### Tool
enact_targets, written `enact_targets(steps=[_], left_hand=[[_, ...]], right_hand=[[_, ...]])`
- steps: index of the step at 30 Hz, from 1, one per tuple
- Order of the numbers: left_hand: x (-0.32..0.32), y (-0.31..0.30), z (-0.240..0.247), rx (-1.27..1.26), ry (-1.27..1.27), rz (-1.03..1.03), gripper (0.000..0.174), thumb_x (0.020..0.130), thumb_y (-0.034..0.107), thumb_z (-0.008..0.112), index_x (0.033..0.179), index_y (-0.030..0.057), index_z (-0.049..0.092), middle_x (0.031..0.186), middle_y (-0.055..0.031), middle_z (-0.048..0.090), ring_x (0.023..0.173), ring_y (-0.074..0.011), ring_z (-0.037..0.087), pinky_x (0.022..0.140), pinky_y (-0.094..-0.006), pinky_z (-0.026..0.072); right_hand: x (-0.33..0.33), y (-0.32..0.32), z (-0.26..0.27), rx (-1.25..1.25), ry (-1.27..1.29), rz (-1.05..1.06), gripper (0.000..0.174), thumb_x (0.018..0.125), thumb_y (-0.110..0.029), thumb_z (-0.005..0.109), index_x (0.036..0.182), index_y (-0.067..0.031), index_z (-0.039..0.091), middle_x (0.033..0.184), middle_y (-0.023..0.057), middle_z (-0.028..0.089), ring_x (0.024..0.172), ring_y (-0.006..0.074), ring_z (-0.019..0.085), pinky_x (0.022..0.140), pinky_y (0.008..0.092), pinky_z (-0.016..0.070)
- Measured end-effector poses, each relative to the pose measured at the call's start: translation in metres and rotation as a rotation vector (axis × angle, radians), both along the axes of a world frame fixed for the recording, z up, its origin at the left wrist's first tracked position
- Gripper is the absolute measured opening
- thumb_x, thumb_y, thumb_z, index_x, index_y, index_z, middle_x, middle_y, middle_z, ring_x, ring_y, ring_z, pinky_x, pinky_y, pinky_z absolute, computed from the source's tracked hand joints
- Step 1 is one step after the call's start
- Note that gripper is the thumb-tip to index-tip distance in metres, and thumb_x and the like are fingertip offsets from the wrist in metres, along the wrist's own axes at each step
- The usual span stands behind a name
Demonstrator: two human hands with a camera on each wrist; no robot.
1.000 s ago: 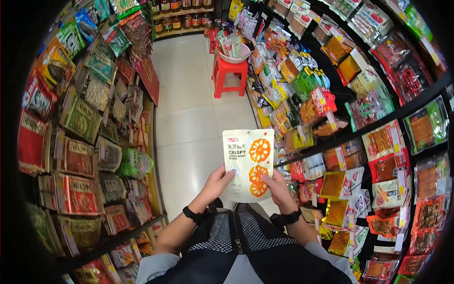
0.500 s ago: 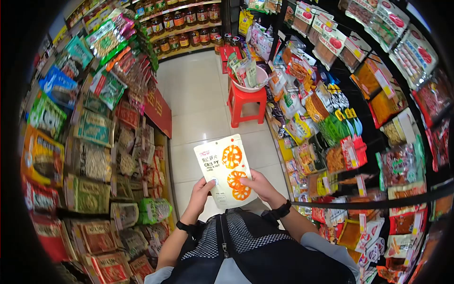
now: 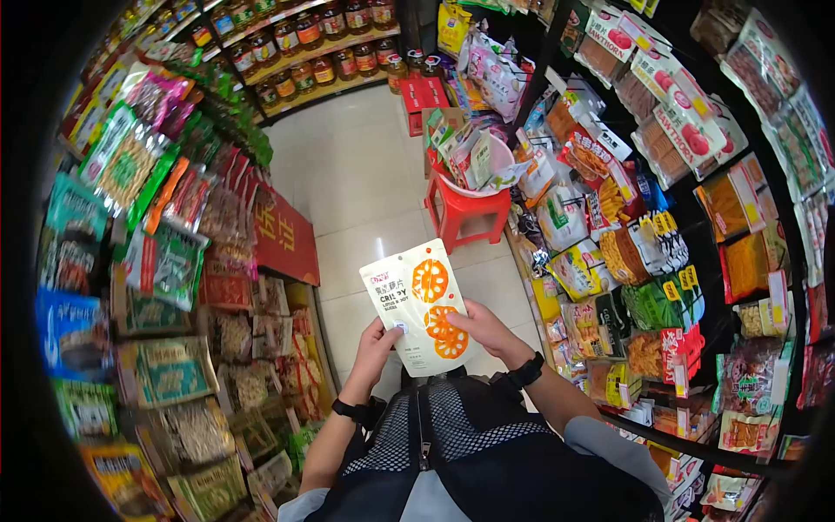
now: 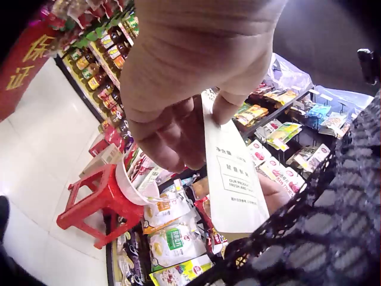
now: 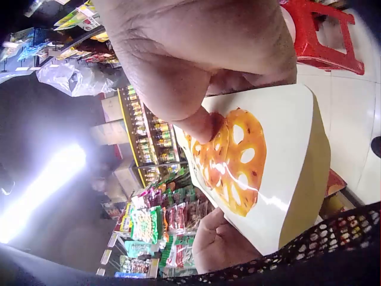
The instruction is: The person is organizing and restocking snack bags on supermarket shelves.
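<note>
A cream pouch (image 3: 409, 304) printed with orange lotus root slices is held upright before the body, slightly tilted. The left hand (image 3: 376, 346) pinches its left edge, thumb on the front; in the left wrist view that hand (image 4: 196, 77) has its fingers behind the pouch (image 4: 232, 179). On the opposite edge the right hand (image 3: 489, 331) grips with its thumb over the printed slices. The right wrist view shows the right hand (image 5: 202, 65) with its thumb pressed on the front of the pouch (image 5: 286, 143) and its other fingers partly hidden.
A red stool (image 3: 465, 213) carries a pink bowl (image 3: 500, 157) of packets in the aisle. Shelves of bagged snacks line both sides, with a red sign (image 3: 285, 235) at the left. Jars (image 3: 309, 30) fill the far shelves.
The view has shifted along the aisle, so the stool and jars appear closer. The pouch has tilted leftward from nearly straight, while both hands keep hold of it.
</note>
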State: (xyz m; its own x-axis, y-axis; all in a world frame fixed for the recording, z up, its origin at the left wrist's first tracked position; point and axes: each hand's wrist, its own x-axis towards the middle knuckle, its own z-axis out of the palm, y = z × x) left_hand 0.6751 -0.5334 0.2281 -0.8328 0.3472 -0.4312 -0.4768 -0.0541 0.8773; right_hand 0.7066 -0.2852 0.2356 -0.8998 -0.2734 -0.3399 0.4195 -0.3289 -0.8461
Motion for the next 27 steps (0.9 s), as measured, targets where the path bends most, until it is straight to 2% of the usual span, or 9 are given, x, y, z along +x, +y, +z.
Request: enact_targets(steps=[5,11,15,18,23,27], left_hand=[[-0.14,0.012,-0.029,0.029,0.039,-0.113,0.029,0.09,0.008,0.058,0.119,0.0024,0.061,0.109,-0.0036,0.068,0.095,-0.0124,0.062,0.085,-0.0294,0.0494],[-0.295,0.02,0.001,0.035,0.099,-0.268,0.029,0.092,0.007,0.059,0.12,0.0003,0.06,0.106,-0.0047,0.069,0.094,-0.0117,0.063,0.085,-0.0277,0.0498],[-0.377,0.039,-0.006,0.051,0.058,-0.472,0.03,0.093,0.008,0.059,0.122,-0.0005,0.059,0.11,-0.0064,0.069,0.099,-0.0131,0.063,0.089,-0.029,0.0492],[-0.425,0.066,0.001,-0.016,0.076,-0.586,0.03,0.093,0.008,0.059,0.122,-0.0006,0.059,0.111,-0.0066,0.068,0.1,-0.0134,0.063,0.09,-0.0292,0.0488],[-0.509,0.126,-0.015,0.002,0.147,-0.753,0.03,0.093,0.007,0.058,0.122,-0.001,0.06,0.11,-0.0064,0.068,0.099,-0.0129,0.062,0.089,-0.0288,0.0489],[-0.578,0.192,-0.015,-0.035,0.265,-0.878,0.031,0.093,0.006,0.059,0.123,-0.0008,0.06,0.108,-0.0061,0.068,0.096,-0.0124,0.063,0.086,-0.0277,0.0498]], right_hand=[[-0.114,0.006,-0.01,0.086,-0.036,-0.096,0.042,0.099,-0.019,0.058,0.135,0.0013,0.049,0.127,0.0088,0.061,0.112,0.014,0.06,0.098,0.0312,0.0482],[-0.234,0.005,0.004,0.105,-0.069,-0.249,0.042,0.097,-0.017,0.061,0.134,0.0002,0.05,0.126,0.0083,0.063,0.112,0.0157,0.061,0.099,0.0334,0.0473],[-0.273,0.013,0.008,0.116,-0.114,-0.33,0.042,0.096,-0.017,0.062,0.133,-0.0001,0.052,0.126,0.0085,0.063,0.112,0.0162,0.061,0.099,0.0333,0.0483],[-0.3,0.025,-0.005,0.111,-0.123,-0.427,0.04,0.096,-0.018,0.062,0.131,-0.0005,0.054,0.124,0.0085,0.064,0.111,0.0166,0.062,0.097,0.0337,0.0494],[-0.35,0.058,-0.028,0.131,-0.075,-0.6,0.037,0.095,-0.015,0.064,0.128,-0.0009,0.057,0.122,0.0077,0.065,0.108,0.0163,0.063,0.096,0.0337,0.0503],[-0.396,0.097,-0.05,0.27,0.048,-0.77,0.033,0.094,-0.013,0.065,0.123,0.001,0.06,0.116,0.0077,0.067,0.104,0.0147,0.064,0.093,0.0329,0.0516]])
